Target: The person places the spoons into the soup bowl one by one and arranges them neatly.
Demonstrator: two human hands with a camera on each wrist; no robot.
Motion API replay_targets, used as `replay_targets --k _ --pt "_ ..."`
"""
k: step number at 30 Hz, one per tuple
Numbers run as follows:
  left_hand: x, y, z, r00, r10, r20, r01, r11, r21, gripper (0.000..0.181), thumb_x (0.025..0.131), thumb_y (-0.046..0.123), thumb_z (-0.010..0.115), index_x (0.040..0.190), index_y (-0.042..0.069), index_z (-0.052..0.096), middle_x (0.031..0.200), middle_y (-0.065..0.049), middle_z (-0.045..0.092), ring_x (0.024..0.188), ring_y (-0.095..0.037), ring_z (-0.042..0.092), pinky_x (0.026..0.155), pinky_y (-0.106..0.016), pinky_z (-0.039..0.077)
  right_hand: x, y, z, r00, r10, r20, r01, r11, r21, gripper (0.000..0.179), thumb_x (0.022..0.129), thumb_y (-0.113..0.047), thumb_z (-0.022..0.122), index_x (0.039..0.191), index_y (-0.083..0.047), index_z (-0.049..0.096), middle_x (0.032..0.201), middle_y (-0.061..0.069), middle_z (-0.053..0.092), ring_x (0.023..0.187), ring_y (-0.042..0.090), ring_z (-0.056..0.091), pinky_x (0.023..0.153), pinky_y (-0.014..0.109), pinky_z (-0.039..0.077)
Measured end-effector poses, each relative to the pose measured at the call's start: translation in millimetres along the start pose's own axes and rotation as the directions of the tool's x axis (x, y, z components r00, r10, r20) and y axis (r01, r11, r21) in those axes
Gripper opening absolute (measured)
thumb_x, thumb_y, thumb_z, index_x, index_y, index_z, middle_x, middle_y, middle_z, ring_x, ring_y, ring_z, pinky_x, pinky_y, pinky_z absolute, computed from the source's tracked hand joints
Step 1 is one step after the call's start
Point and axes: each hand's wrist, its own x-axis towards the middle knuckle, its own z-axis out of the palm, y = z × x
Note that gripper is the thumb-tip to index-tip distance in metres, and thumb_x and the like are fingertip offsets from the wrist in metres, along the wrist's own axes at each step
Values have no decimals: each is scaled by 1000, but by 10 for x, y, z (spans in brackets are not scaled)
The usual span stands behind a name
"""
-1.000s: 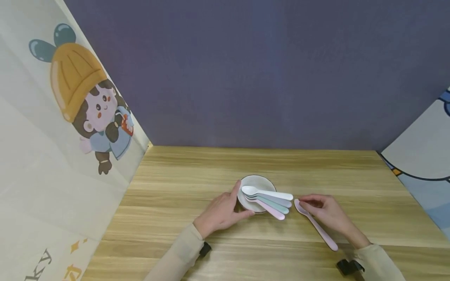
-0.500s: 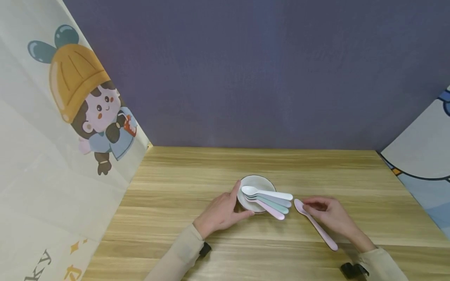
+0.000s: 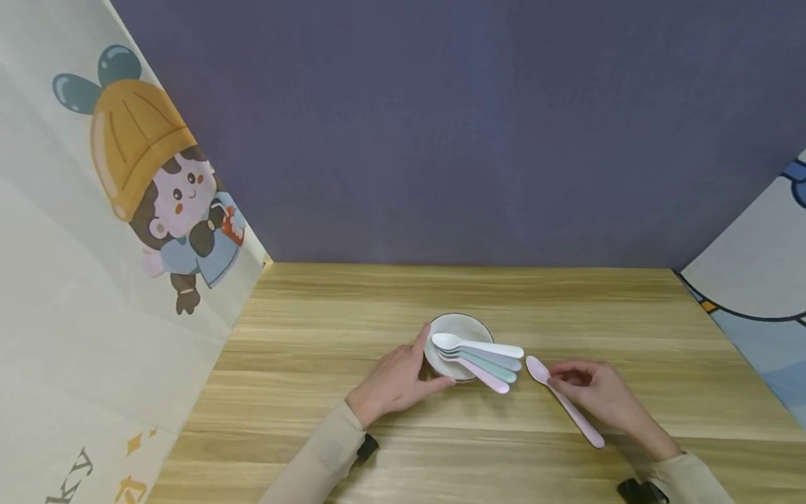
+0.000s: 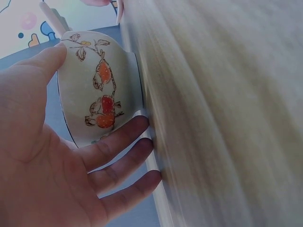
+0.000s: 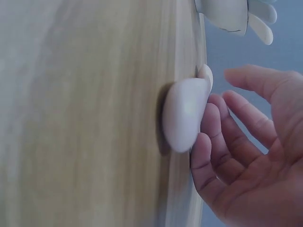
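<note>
A white bowl [image 3: 467,326] with a dark rim stands on the table, its outside painted with red fruit in the left wrist view. Several spoons lean in it, handles over the right rim: a white spoon [image 3: 491,348], a grey-lilac one, a green one and a pink one. My left hand [image 3: 393,381] holds the bowl's left side between thumb and index finger; its other fingers reach down to the tabletop. Another pink spoon [image 3: 576,418] lies on the table. Beside its neck is my right hand [image 3: 598,395], fingers loosely bent, thumb apart from the spoon in the right wrist view.
The wooden table [image 3: 340,301] ends at a dark grey-purple panel [image 3: 403,140] at the back. A pale panel with a cartoon figure [image 3: 179,189] stands on the left, and another printed panel [image 3: 755,273] on the right.
My right hand has moved a little rightward and toward me, from the spoon's bowl to its neck. The loose spoon has hardly shifted. Left hand and bowl stay in place.
</note>
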Motion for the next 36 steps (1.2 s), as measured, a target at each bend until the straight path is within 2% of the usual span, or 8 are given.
replay_targets --k 7,15,19,27,36 --pt "-19 -4 -9 1000 3 0 -3 1000 0 112 96 77 58 172 10 11 149 -16 63 131 -29 64 111 -45 53 -47 23 4 1000 -15 3 15 1000 -15 23 94 -18 83 114 -6 81 101 7 82 79 -1 69 67 21 57" --pt "-39 -1 -30 1000 0 5 0 1000 -3 113 96 77 58 172 9 11 148 -16 64 130 -29 64 111 -45 52 -119 2 -16 999 25 36 -24 999 -29 31 92 -23 85 115 -2 80 96 5 80 77 2 69 64 23 58" --pt "-40 -4 -32 1000 9 0 -9 1000 -3 113 96 77 58 172 9 11 147 -16 65 129 -28 65 110 -44 53 -135 -18 -16 999 38 27 -37 998 -51 33 90 -26 87 112 -2 80 93 3 79 75 1 68 63 22 57" --pt "-29 3 -25 1000 6 -1 -6 1000 8 114 95 79 57 172 8 12 145 -15 66 126 -27 67 106 -43 55 -144 -20 -4 999 21 31 -19 997 -69 31 88 -24 89 108 -2 80 88 1 76 71 1 64 60 22 54" --pt "-9 -2 -17 1000 4 2 -4 1000 11 113 96 78 58 172 9 12 145 -15 66 126 -27 66 107 -44 55 -141 -38 -8 999 45 29 -41 994 -103 24 90 -26 87 103 -7 81 85 -3 74 70 1 61 60 21 51"
